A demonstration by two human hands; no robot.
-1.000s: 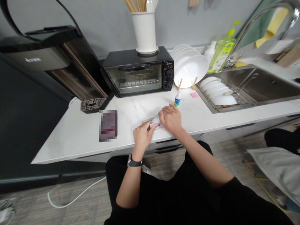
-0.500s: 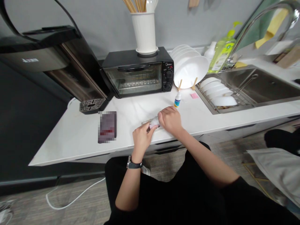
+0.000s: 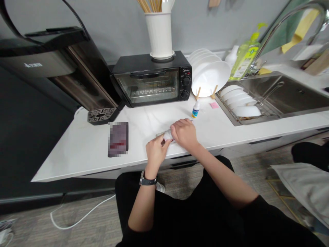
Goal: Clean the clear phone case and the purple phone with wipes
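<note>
Near the front edge of the white counter (image 3: 84, 147), my left hand (image 3: 156, 151) pinches a small whitish, crumpled-looking item (image 3: 167, 135) between thumb and fingers. My right hand (image 3: 184, 134) is closed at the right end of this item, its fingers curled down and partly hiding it. What exactly the item is cannot be made out. A flat, pale object lies beneath it, mostly covered by both hands. Just behind my right hand stands a small white bottle (image 3: 195, 110) with a blue and yellow label.
A dark, blurred flat item (image 3: 118, 140) lies left of my hands. Behind are a toaster oven (image 3: 151, 85), a drink machine (image 3: 84, 75) and white plates (image 3: 209, 79). At the right, bowls (image 3: 240, 99) stand in a rack by the sink (image 3: 295, 92); a pink note (image 3: 214, 105) is nearby.
My right hand has moved slightly left and turned a little over the whitish item. My left hand keeps its pinch. The view has shifted slightly.
</note>
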